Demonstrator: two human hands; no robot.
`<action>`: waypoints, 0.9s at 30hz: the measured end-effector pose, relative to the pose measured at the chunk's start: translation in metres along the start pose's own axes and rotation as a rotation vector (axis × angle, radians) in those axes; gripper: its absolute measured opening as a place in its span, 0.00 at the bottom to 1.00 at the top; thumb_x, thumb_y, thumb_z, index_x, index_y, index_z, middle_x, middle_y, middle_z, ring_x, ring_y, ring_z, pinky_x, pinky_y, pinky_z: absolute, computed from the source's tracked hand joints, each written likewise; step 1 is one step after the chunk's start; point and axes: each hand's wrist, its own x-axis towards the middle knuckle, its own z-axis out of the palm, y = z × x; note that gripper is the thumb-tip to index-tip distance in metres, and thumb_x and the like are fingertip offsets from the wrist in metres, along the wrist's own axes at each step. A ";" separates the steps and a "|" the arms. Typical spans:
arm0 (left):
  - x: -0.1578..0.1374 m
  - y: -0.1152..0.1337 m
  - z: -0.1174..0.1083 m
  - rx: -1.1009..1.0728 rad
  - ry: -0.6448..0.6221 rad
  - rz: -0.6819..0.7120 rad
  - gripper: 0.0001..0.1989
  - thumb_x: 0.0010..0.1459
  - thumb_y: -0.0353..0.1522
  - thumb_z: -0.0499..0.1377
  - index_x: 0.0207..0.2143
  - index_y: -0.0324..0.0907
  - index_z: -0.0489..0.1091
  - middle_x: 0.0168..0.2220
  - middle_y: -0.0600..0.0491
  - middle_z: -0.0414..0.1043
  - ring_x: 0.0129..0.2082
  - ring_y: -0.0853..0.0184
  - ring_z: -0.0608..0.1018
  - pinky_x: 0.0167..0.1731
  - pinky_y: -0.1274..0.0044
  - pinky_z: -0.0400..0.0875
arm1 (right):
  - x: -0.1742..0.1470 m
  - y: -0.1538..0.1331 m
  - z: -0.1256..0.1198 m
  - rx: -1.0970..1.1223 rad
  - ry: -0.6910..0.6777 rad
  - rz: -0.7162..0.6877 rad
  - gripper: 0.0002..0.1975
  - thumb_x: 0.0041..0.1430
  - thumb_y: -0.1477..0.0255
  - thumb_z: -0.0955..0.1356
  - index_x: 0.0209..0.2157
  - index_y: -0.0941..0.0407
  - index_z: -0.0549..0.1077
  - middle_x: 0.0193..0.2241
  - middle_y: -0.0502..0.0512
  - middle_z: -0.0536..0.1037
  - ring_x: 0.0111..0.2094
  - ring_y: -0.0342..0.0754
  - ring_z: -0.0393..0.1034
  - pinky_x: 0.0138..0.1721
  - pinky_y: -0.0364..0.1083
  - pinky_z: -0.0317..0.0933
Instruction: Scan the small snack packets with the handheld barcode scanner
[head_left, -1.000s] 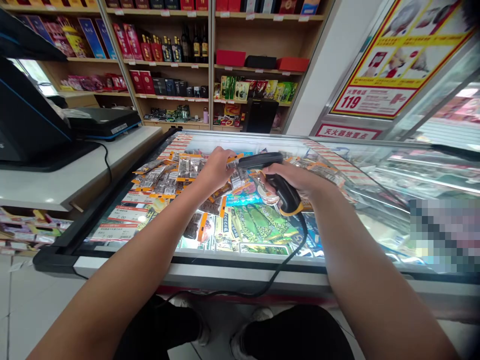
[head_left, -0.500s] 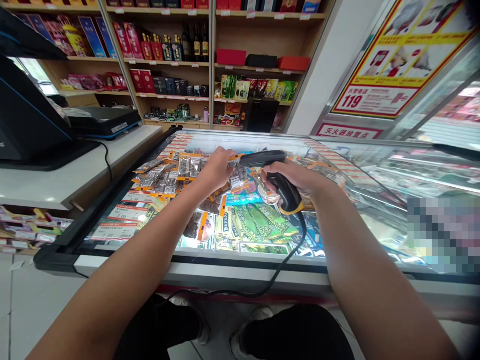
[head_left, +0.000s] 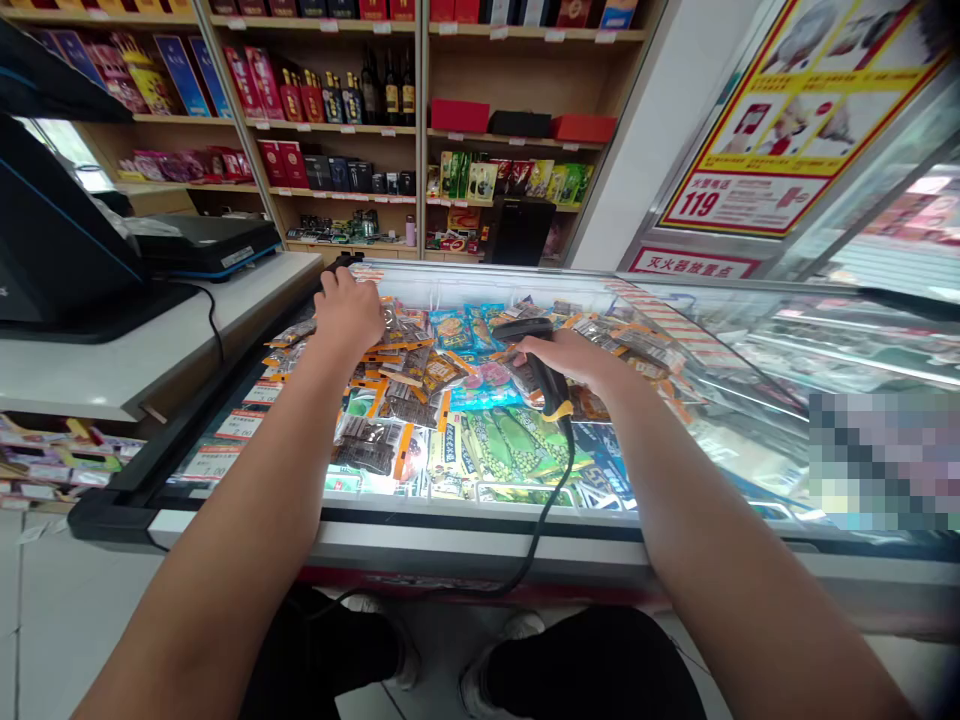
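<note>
My right hand (head_left: 559, 355) is wrapped around the handle of a black barcode scanner (head_left: 551, 385) with a yellow-edged base. Its head points left above the goods, and a black cord (head_left: 551, 510) hangs from it over the front edge. To the left, my left hand (head_left: 349, 315) bends its fingers down over a pile of snack packets (head_left: 409, 365), brown with orange ends. Its fingertips are hidden, so any packet in its grip cannot be made out. Blue packets (head_left: 487, 385) lie between the hands, and green packets (head_left: 517, 445) lie nearer me.
A glass-topped chest freezer (head_left: 450, 540) spans the front, with more brown packets (head_left: 649, 350) at its right. On the left counter (head_left: 90, 365) stand a black terminal (head_left: 60, 230) and a flat black scale (head_left: 202, 240). Stocked shelves (head_left: 337, 125) line the back.
My left hand has moved left from beside the scanner head, where it held a packet, to the left-hand pile. The scanner has shifted slightly left and down in my right hand.
</note>
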 end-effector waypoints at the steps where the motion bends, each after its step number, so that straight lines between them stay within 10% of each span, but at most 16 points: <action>1: -0.005 0.008 0.001 0.026 0.021 0.036 0.19 0.68 0.35 0.51 0.53 0.34 0.72 0.60 0.30 0.62 0.63 0.38 0.62 0.56 0.52 0.65 | 0.000 0.000 0.002 0.022 0.006 -0.006 0.17 0.55 0.54 0.71 0.34 0.53 0.81 0.33 0.61 0.81 0.33 0.57 0.74 0.33 0.52 0.68; 9: -0.039 0.082 0.017 -0.498 -0.205 0.428 0.24 0.68 0.45 0.53 0.56 0.37 0.70 0.53 0.38 0.75 0.55 0.49 0.74 0.54 0.62 0.68 | -0.007 -0.015 0.014 0.601 -0.072 -0.182 0.18 0.54 0.57 0.70 0.43 0.52 0.80 0.32 0.59 0.80 0.35 0.57 0.74 0.34 0.52 0.71; 14: -0.031 0.080 0.018 -0.961 -0.319 0.321 0.19 0.64 0.38 0.59 0.54 0.40 0.69 0.49 0.44 0.77 0.39 0.60 0.80 0.40 0.71 0.74 | -0.013 -0.022 0.014 0.777 -0.116 -0.298 0.18 0.53 0.58 0.69 0.42 0.52 0.78 0.34 0.57 0.80 0.36 0.56 0.75 0.36 0.51 0.71; 27: 0.020 0.024 0.020 -0.956 -0.052 -0.021 0.19 0.62 0.35 0.54 0.56 0.47 0.67 0.37 0.52 0.72 0.29 0.65 0.74 0.32 0.73 0.68 | -0.035 -0.023 0.000 0.436 -0.358 -0.318 0.10 0.53 0.62 0.71 0.26 0.54 0.71 0.20 0.55 0.72 0.22 0.49 0.64 0.24 0.50 0.63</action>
